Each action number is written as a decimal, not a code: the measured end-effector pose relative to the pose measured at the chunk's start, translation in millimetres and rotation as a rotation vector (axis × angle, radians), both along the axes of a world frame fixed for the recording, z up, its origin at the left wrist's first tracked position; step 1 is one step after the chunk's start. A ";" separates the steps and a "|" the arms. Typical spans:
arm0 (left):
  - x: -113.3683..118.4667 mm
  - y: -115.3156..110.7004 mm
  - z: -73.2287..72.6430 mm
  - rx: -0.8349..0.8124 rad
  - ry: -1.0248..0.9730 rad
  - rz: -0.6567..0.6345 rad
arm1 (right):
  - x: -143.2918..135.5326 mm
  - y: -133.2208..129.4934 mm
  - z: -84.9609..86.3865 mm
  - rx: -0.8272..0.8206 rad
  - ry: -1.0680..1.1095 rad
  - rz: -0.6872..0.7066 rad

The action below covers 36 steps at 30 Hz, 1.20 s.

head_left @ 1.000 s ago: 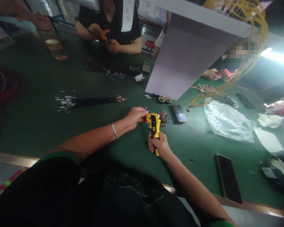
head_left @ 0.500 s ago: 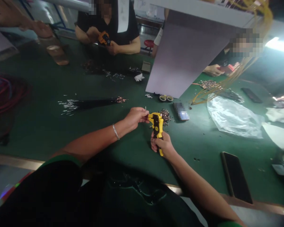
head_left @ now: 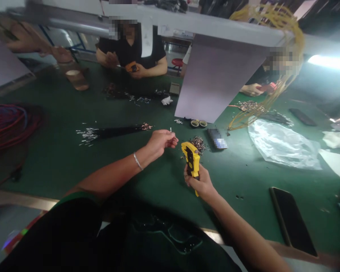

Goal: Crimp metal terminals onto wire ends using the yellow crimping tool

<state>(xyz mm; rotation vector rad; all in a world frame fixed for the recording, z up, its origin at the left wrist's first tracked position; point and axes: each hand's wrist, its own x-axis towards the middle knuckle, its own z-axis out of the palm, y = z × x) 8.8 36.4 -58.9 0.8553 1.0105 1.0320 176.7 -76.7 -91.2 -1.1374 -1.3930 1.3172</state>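
My right hand (head_left: 200, 181) is wrapped round the handle of a yellow and black hand tool (head_left: 192, 160), whose head points up and away. To its left, my left hand (head_left: 163, 142) pinches a short thin piece with a white tip (head_left: 171, 129), and a small gap separates its fingertips from the tool's head. Behind the tool lies a pile of small dark and coppery bits (head_left: 197, 143). A bundle of black wires (head_left: 116, 131) with silvery ends on the left and coppery ends on the right rests beyond my left forearm.
A phone (head_left: 293, 219) lies at the right front edge. Further back are a clear plastic bag (head_left: 283, 145), two tape rolls (head_left: 198, 123), a grey upright panel (head_left: 218, 75) and red and blue cables (head_left: 8, 124). People sit across the green table (head_left: 147, 173).
The yellow tool has come away from my left fingertips, moving right and nearer to me. The whole view has shifted slightly. Across the table, a person's hands have moved apart around an orange tool.
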 end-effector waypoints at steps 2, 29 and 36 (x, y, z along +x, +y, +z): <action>-2.4 0.1 6.7 0.117 0.007 0.015 | 2.1 0.8 1.8 0.097 -0.139 -0.018; 11.5 -46.7 29.0 0.702 0.486 -0.004 | 5.2 4.9 14.6 0.414 -0.401 -0.147; 19.1 -57.6 21.9 0.645 0.531 -0.123 | 7.7 4.3 16.2 0.363 -0.342 -0.204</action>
